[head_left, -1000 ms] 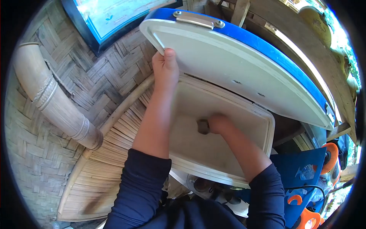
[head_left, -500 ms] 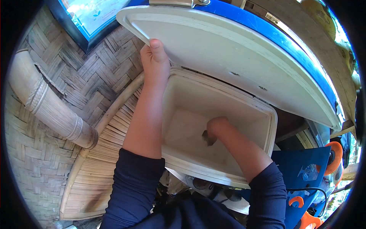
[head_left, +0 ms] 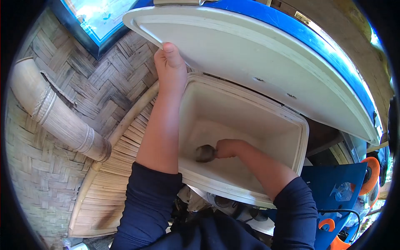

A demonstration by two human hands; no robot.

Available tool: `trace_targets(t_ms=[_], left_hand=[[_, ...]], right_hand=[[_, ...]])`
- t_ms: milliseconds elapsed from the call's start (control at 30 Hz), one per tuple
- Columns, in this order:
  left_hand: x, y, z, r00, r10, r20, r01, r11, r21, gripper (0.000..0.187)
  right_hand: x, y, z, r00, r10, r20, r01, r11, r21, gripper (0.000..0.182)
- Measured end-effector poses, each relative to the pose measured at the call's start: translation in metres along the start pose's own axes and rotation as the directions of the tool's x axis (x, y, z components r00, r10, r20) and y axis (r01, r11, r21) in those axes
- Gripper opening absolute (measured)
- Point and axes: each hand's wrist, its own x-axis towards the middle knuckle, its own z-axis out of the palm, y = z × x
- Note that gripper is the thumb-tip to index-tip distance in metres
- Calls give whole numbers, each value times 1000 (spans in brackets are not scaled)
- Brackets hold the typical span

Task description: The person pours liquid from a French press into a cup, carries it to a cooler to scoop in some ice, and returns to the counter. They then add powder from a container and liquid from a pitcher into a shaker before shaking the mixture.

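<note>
A white cooler box (head_left: pixel 303 137) stands with its blue and white lid (head_left: pixel 233 50) raised. My left hand (head_left: pixel 171 66) grips the lid's left edge, its thumb on the white inner face and its other fingers mostly hidden. Inside the box, my right hand (head_left: pixel 228 148) is closed round the handle end of a dark scoop-like thing (head_left: pixel 205 153), low over the pale floor of the box. The scoop is slightly blurred, and its contents, if any, cannot be made out.
At the left, a bamboo tube (head_left: pixel 62 112) hangs by a woven wall (head_left: pixel 37 175). A slatted bamboo piece (head_left: pixel 100 200) lies beside the box. A framed picture (head_left: pixel 100 21) is above. A blue panel (head_left: pixel 333 183) and orange-handled things (head_left: pixel 370 175) are at the right.
My right hand has moved left inside the box, and the scoop now points left with more of it showing. My left hand keeps its hold on the lid. The view has shifted slightly.
</note>
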Motion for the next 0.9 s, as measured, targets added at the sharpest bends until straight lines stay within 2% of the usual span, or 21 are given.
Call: trace_targets(t_ms=[33,133,300,367,400,433,467,500,567,633,667,767,833,900], left_hand=[[-1,5,0,1000,-24,10,23,999,33,76],[-1,11,2,999,-52,-4,52,998,35,77],[1,5,4,999,-3,-43,4,1000,28,79],[1,1,0,1000,-3,13,2,999,44,80],[2,5,-5,1000,-2,12,2,999,45,80],[3,9,-13,993,-36,114,41,999,-34,81],[3,13,-17,974,-61,219,87,990,-109,81],[2,11,-13,974,-59,218,85,990,-109,81],[0,5,1,1000,-5,4,4,1000,31,81],[-3,19,6,999,46,-25,-45,998,40,81],[-4,24,7,994,94,-51,-91,995,49,82],[-4,25,8,993,103,-58,-100,994,53,83],[-5,26,7,994,96,-49,-94,995,42,83],[-5,26,8,995,90,-42,-89,996,29,83]], right_hand=[[3,-5,9,990,-77,-115,76,997,-11,23],[-10,-12,23,979,-9,-205,-1,999,-50,24],[-1,-3,24,958,-65,-279,49,997,-65,26],[0,0,17,952,-90,-294,77,996,-53,26],[1,3,15,943,-140,-302,141,990,-18,27],[1,6,13,931,-189,-313,205,979,17,27],[2,9,9,930,-190,-314,205,979,16,27],[2,11,3,935,-236,-266,254,966,37,29],[0,17,-9,933,-284,-220,303,952,55,30],[-4,21,-18,951,-284,-125,285,958,-12,32],[-5,23,-23,950,-286,-127,286,958,-14,32],[-7,29,-29,976,-213,-47,212,977,-28,39],[-10,29,-31,963,-252,-95,266,948,174,38],[-19,24,-33,967,-241,-85,254,941,226,37]])
